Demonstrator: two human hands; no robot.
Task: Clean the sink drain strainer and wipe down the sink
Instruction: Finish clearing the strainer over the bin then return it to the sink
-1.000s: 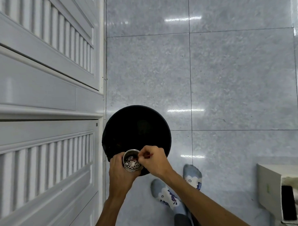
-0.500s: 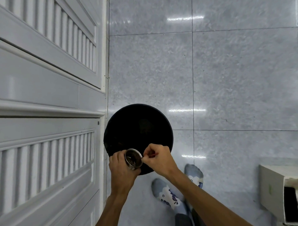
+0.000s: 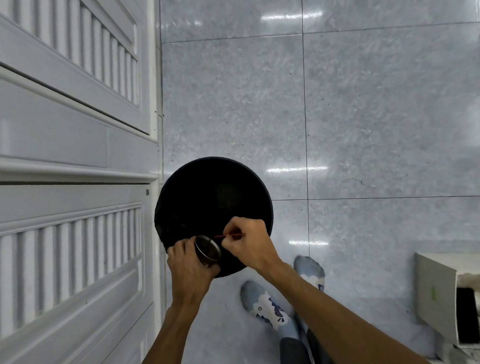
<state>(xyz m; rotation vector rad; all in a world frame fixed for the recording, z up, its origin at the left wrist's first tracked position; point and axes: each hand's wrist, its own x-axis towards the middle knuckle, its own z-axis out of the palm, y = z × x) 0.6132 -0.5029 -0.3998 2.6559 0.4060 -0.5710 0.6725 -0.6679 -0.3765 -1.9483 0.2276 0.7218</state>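
My left hand point(image 3: 188, 262) grips a round metal drain strainer point(image 3: 208, 250), tilted on its side with its open mouth facing right. It hangs over the near rim of a black round bin point(image 3: 206, 194) that stands on the floor. My right hand point(image 3: 247, 244) sits just right of the strainer and pinches a thin red stick-like piece point(image 3: 227, 235) between fingers and thumb, its tip pointing left above the strainer's rim. The inside of the strainer looks dark.
White louvred cabinet doors point(image 3: 67, 162) fill the left side, right beside the bin. Grey floor tiles point(image 3: 340, 108) spread ahead and to the right. My socked feet point(image 3: 266, 304) stand below the bin. A white shoe rack point(image 3: 458, 296) with shoes is at the lower right.
My left hand has tipped the strainer from mouth-up onto its side, mouth toward the right. My right hand has drawn the thin red piece out of it.
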